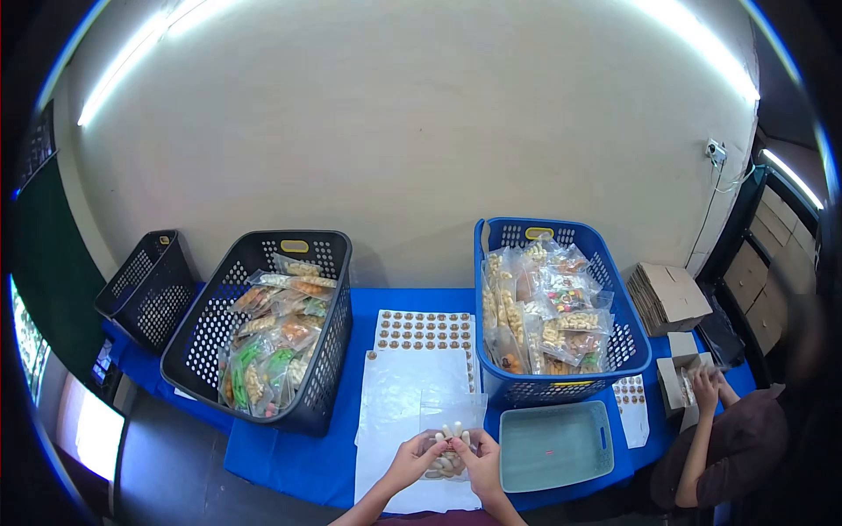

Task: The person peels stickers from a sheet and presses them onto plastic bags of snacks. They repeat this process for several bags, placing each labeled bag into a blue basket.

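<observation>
My left hand (410, 463) and my right hand (481, 465) grip a clear plastic bag (453, 408) from its two sides, low in the middle of the head view. Whitish finger-shaped pieces (445, 466) lie in the bag's lower part. Both thumbs press on the front of the bag, close together, over a small brownish spot too small to make out. Beneath my hands is a white sheet (399, 386). Just beyond it lies a sheet of round brown stickers (425, 330) in rows.
A black basket (331, 373) and a blue basket (633, 337) hold filled bags. A shallow green tray (561, 478) stands right of my hands. Farther right, a co-worker's hands (706, 388) are at an open carton (671, 386), near stacked flat cardboard (671, 294). Another black basket (145, 289) stands far left.
</observation>
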`<state>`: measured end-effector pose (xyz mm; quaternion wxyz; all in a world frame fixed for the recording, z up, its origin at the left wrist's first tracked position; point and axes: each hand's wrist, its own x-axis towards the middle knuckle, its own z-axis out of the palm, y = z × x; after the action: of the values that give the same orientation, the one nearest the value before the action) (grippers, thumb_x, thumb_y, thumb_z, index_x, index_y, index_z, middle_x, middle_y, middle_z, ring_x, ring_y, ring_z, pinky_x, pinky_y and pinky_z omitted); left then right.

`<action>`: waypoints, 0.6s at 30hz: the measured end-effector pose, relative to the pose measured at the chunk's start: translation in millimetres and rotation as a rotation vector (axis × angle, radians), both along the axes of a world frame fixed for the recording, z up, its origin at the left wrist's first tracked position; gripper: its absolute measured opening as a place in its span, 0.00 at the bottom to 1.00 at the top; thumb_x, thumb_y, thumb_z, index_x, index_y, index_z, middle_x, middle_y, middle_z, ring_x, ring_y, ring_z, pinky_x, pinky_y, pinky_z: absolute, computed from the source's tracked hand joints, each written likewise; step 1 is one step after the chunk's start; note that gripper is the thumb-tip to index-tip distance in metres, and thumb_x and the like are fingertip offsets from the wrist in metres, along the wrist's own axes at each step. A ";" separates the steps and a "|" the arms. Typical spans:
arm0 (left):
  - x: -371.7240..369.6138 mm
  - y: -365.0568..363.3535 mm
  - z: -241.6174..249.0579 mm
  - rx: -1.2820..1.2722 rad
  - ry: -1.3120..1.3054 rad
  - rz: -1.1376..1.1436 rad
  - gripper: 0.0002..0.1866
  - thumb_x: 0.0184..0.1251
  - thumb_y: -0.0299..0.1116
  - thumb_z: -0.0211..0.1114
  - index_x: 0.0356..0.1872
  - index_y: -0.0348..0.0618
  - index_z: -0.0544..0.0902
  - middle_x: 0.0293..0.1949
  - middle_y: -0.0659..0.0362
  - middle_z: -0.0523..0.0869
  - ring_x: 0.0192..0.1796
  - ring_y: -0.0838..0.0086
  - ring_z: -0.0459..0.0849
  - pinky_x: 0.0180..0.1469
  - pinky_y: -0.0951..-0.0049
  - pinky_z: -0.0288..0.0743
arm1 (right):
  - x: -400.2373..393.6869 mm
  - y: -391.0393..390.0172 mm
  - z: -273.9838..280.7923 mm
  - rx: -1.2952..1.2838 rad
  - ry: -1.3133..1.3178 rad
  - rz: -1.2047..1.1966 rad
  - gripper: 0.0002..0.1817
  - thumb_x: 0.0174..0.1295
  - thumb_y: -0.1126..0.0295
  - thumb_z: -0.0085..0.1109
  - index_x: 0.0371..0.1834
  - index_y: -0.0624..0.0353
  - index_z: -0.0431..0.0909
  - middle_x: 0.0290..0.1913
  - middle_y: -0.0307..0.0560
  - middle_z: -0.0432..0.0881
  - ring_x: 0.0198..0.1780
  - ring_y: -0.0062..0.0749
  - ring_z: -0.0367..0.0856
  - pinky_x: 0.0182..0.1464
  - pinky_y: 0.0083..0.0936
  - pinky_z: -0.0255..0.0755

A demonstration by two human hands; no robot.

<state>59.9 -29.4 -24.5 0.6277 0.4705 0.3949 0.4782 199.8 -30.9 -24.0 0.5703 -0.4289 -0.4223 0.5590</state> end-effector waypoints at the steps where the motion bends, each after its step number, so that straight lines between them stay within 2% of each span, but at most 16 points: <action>1: -3.6 0.2 0.1 -0.038 -0.012 0.017 0.16 0.61 0.34 0.59 0.46 0.34 0.74 0.37 0.58 0.81 0.39 0.80 0.79 0.40 0.81 0.73 | -5.0 1.1 1.8 -0.004 0.013 -0.002 0.07 0.55 0.74 0.59 0.33 0.64 0.73 0.31 0.39 0.77 0.34 0.17 0.74 0.38 0.14 0.67; 6: -17.7 0.1 2.3 -0.151 -0.014 0.076 0.15 0.59 0.32 0.62 0.43 0.34 0.75 0.36 0.59 0.81 0.38 0.80 0.79 0.39 0.82 0.74 | -28.4 -0.3 8.1 -0.024 0.066 -0.057 0.08 0.55 0.73 0.59 0.35 0.64 0.73 0.32 0.40 0.78 0.35 0.17 0.74 0.39 0.15 0.67; 10: -34.7 3.5 -0.9 -0.065 0.026 0.034 0.14 0.58 0.32 0.63 0.41 0.33 0.76 0.35 0.58 0.81 0.36 0.80 0.79 0.37 0.82 0.74 | -37.5 -3.5 11.4 -0.022 0.102 -0.034 0.09 0.54 0.73 0.60 0.36 0.65 0.73 0.32 0.40 0.78 0.35 0.17 0.75 0.38 0.14 0.68; 18: -68.0 -1.9 -9.5 -0.039 0.059 0.061 0.13 0.59 0.32 0.62 0.40 0.32 0.77 0.33 0.58 0.82 0.34 0.81 0.79 0.35 0.83 0.74 | -62.9 -8.3 9.0 -0.037 -0.070 0.038 0.08 0.54 0.72 0.61 0.32 0.66 0.75 0.29 0.38 0.78 0.31 0.15 0.73 0.32 0.11 0.66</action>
<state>-8.1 -31.2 -34.0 0.6101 0.4599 0.4365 0.4752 136.8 -39.2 -14.9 0.5363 -0.4506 -0.4400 0.5620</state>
